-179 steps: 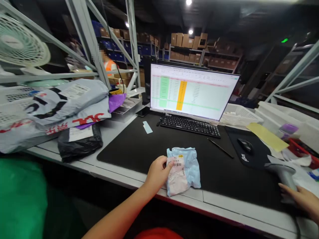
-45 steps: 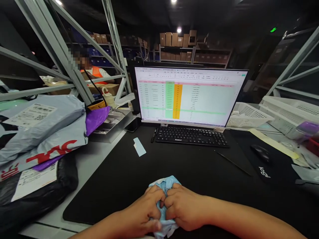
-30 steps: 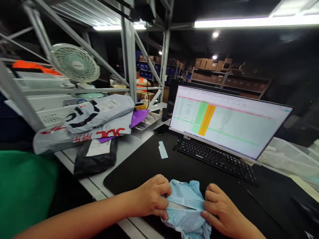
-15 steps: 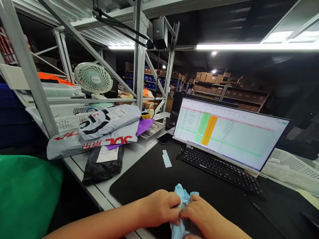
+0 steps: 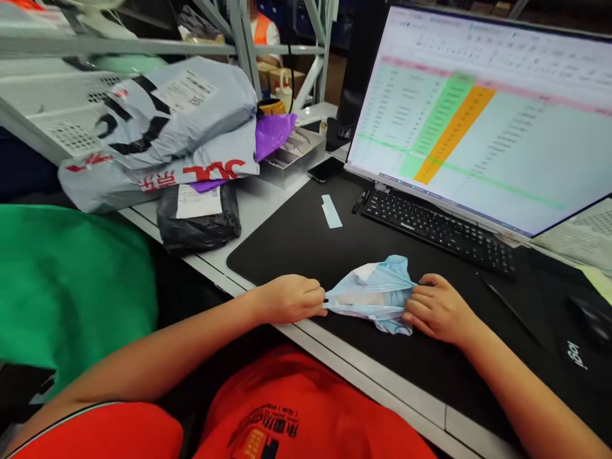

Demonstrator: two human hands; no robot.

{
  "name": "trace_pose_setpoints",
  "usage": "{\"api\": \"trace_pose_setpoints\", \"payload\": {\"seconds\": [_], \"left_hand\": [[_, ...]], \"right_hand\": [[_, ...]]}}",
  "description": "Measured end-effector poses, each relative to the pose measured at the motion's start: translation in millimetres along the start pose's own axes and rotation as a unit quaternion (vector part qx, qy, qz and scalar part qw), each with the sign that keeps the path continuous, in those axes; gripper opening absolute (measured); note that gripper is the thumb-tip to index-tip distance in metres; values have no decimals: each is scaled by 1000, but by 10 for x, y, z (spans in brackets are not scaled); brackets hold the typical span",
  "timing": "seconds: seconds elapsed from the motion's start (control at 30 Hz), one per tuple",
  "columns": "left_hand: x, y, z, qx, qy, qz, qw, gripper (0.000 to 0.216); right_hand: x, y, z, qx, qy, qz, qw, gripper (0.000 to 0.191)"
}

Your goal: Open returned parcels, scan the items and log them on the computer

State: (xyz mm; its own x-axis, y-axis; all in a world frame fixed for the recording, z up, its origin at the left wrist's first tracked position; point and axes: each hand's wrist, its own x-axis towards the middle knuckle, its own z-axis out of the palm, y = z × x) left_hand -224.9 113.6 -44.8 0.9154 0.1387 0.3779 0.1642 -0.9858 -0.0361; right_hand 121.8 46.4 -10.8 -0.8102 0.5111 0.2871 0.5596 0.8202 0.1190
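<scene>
A light blue plastic mailer bag (image 5: 377, 293) is stretched between my two hands just above the black desk mat (image 5: 287, 236). My left hand (image 5: 299, 298) is closed on its left end, pulled to a narrow point. On the bag's right side, my right hand (image 5: 437, 306) grips with bent fingers. Something pale shows within the stretched plastic, but its kind is unclear. A white patch like a label lies on the bag's upper part.
Behind the mat stand a monitor (image 5: 468, 121) and a black keyboard (image 5: 435, 229). A pale blue strip (image 5: 331, 211) and a phone (image 5: 326, 169) lie nearby. Grey parcels (image 5: 191, 115) sit on a black parcel (image 5: 198, 229) at left. A mouse (image 5: 590, 319) is at right.
My hands have moved apart, drawing the crumpled blue bag out sideways between them. The view has tilted downward, so my red shirt now shows.
</scene>
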Motion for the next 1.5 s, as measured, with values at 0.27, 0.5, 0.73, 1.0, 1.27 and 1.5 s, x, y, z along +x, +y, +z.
{"api": "trace_pose_setpoints", "payload": {"seconds": [0.27, 0.5, 0.73, 1.0, 1.27, 1.5], "left_hand": [[192, -33, 40, -212, -9, -229, 950, 36], [361, 118, 115, -313, 31, -363, 877, 27], [522, 132, 210, -572, 143, -451, 670, 37], [650, 112, 147, -653, 208, -404, 605, 30], [455, 24, 30, -277, 183, -342, 879, 27], [339, -74, 94, -159, 114, -373, 907, 24]], "right_hand": [[264, -332, 103, 41, -30, 151, 987, 29], [587, -390, 89, 52, -174, 256, 950, 46], [836, -348, 154, 87, -222, 282, 929, 89], [763, -265, 157, 359, -37, 363, 859, 52], [569, 27, 250, 522, 281, 505, 628, 50], [617, 165, 33, 611, 350, 424, 570, 75]]}}
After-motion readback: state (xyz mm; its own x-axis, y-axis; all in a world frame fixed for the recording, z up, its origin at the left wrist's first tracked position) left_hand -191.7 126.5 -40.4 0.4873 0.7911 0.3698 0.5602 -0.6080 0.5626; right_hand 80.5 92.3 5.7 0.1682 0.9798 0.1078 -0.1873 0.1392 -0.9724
